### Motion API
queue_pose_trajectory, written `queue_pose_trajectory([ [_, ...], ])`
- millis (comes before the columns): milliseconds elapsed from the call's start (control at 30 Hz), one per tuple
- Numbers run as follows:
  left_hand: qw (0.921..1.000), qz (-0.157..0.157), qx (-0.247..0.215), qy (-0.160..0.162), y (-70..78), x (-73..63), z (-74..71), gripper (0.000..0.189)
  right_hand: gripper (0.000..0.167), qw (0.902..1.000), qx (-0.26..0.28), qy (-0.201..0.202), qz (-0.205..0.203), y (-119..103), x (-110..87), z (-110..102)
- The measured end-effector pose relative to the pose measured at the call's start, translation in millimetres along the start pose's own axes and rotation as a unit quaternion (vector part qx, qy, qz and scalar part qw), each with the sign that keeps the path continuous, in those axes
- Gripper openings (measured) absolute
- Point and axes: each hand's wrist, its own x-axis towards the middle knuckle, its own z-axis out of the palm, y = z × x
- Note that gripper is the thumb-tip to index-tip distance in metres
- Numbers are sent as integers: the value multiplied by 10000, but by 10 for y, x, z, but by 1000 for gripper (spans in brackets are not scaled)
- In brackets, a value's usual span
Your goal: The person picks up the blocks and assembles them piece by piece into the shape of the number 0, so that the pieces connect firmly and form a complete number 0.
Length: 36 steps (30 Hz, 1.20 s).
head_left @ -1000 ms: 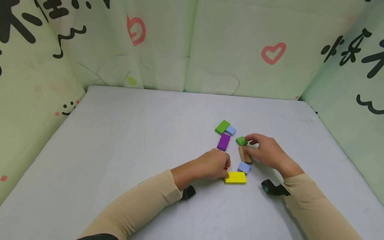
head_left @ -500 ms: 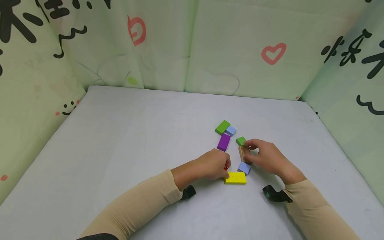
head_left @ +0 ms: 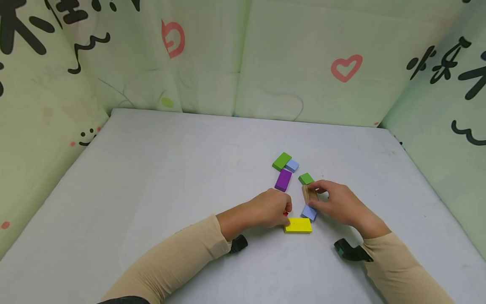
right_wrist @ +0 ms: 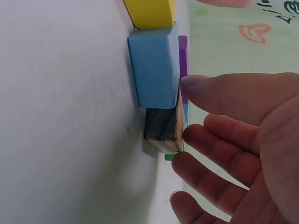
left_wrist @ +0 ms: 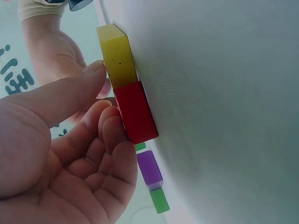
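Right hand (head_left: 339,203) has shifted nearer; wooden block (head_left: 310,195) just beside its fingers (right_wrist: 212,143).

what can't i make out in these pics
Head view: most of the red block, hidden by the left hand.
Left wrist view: fingers of the right hand, partly hidden behind the left hand.
Right wrist view: part of the yellow block, cut off by the top edge.
Right wrist view: part of the purple block, behind the nearer light-blue block.
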Motion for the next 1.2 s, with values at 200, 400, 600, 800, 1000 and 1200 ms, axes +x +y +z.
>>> queue_pose_trajectory([
  [200, 10000, 34, 35, 26, -4, -2, -1, 20, 46, 10000, -6, -86, 35, -19, -20, -2],
  [400, 10000, 4, 54, 21, -4, 6, 3, 21, 52, 9997, -23, -223, 110, -31, -50, 1],
  [600, 10000, -10, 45, 23, -2, 8, 6, 21, 58, 9990, -21, -389, 212, -39, -74, 3],
  [800, 10000, 5, 7, 20, 3, -1, 4, 21, 58, 9992, 31, -319, 253, -31, -95, 16],
  [1000, 10000, -6, -44, 7, 2, 9, 8, 22, 57, 9993, 13, -296, 212, -25, -106, 18],
  [1200, 9999, 34, -140, 35, -17, 15, -6, 21, 57, 9991, -13, -352, 221, -25, -105, 20],
])
